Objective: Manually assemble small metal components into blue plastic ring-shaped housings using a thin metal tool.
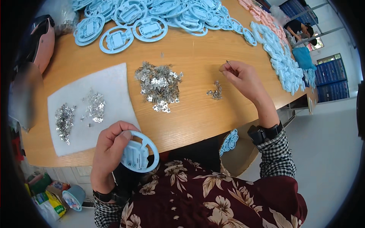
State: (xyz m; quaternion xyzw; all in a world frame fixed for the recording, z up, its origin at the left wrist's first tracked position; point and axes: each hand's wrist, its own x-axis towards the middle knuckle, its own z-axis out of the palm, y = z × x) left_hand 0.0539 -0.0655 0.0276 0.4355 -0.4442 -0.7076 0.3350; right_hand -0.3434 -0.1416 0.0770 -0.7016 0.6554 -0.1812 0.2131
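Observation:
My left hand [112,148] is closed round the rim of a light blue plastic toy steering wheel [136,156], held tilted at the table's front edge. Farther right, my right hand [243,78] is raised over the table, thumb and fingers pinching a small thin metal piece [228,63], too small to make out fully. Just below that hand lies a little heap of small metal parts [216,91]. A larger pile of shiny metal clips [159,85] sits mid-table. On a white foam sheet [108,78] at the left rest two more piles, metal parts [64,119] and silvery pieces [96,106].
Many light blue wheels [150,28] are heaped along the far side. Blue parts [279,57] and pink parts [266,17] line the right edge. A cardboard box [243,155] with blue pieces stands below the table. Another person [298,30] is at the far right.

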